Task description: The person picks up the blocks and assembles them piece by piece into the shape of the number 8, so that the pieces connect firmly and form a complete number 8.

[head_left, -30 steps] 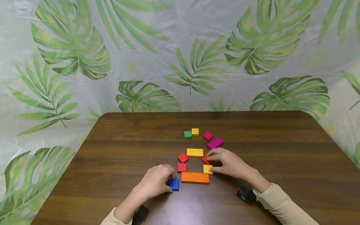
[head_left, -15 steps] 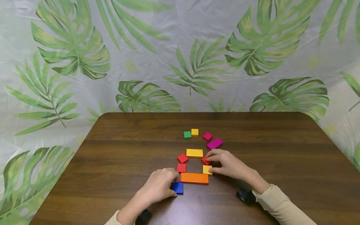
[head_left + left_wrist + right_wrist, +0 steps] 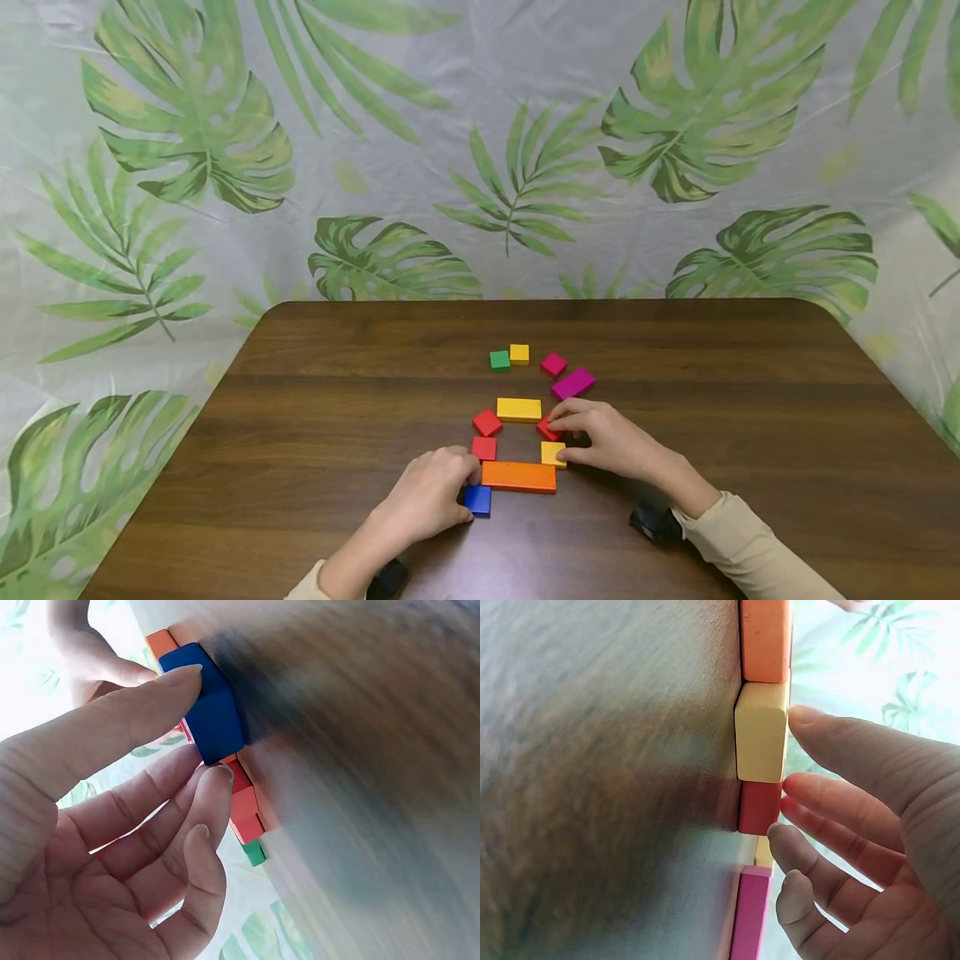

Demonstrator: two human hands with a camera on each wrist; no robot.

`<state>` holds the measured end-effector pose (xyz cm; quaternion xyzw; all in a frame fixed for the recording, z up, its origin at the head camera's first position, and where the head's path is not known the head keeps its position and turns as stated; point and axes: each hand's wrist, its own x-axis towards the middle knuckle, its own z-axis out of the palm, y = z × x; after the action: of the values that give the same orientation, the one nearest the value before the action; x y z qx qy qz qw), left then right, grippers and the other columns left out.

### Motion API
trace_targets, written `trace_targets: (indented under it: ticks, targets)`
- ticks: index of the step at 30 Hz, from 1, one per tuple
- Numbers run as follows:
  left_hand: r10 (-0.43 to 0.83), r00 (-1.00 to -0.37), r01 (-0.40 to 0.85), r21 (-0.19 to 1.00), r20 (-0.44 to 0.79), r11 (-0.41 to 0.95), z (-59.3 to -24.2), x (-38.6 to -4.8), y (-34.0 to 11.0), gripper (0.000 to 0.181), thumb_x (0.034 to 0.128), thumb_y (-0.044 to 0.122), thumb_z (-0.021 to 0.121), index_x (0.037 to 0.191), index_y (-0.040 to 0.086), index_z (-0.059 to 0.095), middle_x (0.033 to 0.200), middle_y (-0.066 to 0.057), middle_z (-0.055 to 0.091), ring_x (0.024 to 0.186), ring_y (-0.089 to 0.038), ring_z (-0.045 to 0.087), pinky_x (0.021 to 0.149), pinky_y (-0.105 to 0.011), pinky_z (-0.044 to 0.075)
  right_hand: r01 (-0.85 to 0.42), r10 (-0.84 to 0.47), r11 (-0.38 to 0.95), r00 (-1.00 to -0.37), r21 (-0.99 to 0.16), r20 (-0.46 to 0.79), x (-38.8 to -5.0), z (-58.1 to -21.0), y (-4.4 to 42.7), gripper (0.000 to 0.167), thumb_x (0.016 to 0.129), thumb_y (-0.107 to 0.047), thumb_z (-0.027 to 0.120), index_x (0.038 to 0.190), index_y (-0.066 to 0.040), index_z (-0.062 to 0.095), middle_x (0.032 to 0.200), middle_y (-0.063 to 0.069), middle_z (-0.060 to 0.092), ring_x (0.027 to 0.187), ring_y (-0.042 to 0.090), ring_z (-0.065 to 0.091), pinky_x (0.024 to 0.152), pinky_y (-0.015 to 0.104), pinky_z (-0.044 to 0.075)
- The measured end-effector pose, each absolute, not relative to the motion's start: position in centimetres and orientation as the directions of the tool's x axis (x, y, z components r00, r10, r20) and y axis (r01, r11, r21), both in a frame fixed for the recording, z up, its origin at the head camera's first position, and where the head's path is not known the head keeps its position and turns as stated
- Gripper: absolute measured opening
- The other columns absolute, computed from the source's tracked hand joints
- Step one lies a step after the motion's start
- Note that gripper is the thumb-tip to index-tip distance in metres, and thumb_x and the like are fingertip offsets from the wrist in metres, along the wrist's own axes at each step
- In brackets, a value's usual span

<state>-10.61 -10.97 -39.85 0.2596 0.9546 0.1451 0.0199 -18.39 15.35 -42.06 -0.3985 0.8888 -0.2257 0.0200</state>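
My left hand (image 3: 431,492) pinches a blue square block (image 3: 478,501) between thumb and fingertips, at the near left corner of a long orange block (image 3: 519,477). In the left wrist view the thumb lies along one face of the blue block (image 3: 214,705). My right hand (image 3: 618,442) lies over the right side of the layout. Its thumb touches a small yellow block (image 3: 552,453), and its fingertips rest on a red block (image 3: 547,428), partly hidden. In the right wrist view these fingers lightly touch the tops of the yellow block (image 3: 761,735) and the red block (image 3: 760,806).
Red blocks (image 3: 484,448) stand along the left side, and a long yellow block (image 3: 519,409) lies across the far side. Beyond are green (image 3: 499,360), yellow (image 3: 519,354), pink (image 3: 553,364) and magenta (image 3: 573,384) blocks. The brown table (image 3: 337,375) meets a leaf-patterned cloth (image 3: 525,125).
My left hand has slid the blue block to the right and slightly nearer, beside the orange block's near left corner. The right hand has stayed in place.
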Motion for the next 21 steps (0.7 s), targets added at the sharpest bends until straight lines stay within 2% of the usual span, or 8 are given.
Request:
trace_targets:
  ticks: [9, 21]
  targets:
    - [0.492, -0.868, 0.488, 0.285, 0.063, 0.825, -40.05, -10.66, -10.81, 0.029, 0.0581, 0.013, 0.086, 0.071, 0.012, 0.060, 0.068, 0.006, 0.052, 0.058, -0.003, 0.041, 0.051, -0.017, 0.033, -0.700, -0.716, 0.584, -0.683, -0.411, 0.147, -18.42, -41.88, 15.38, 0.033, 0.080, -0.025, 0.073, 0.108, -0.009, 0.069, 0.111, 0.002, 0.063, 0.094, 0.014, 0.060, 0.082, 0.029, 0.054]
    - [0.482, -0.876, 0.470, 0.301, 0.039, 0.830, -39.88, -10.62, -10.94, 0.027, 0.0598, 0.010, 0.084, 0.071, 0.012, 0.059, 0.068, 0.006, 0.051, 0.059, -0.005, 0.041, 0.052, -0.018, 0.034, -0.703, -0.714, 0.573, -0.680, -0.421, 0.164, -18.29, -41.97, 15.32, 0.031, 0.080, -0.023, 0.073, 0.107, -0.009, 0.069, 0.111, 0.002, 0.063, 0.094, 0.013, 0.060, 0.080, 0.028, 0.054]
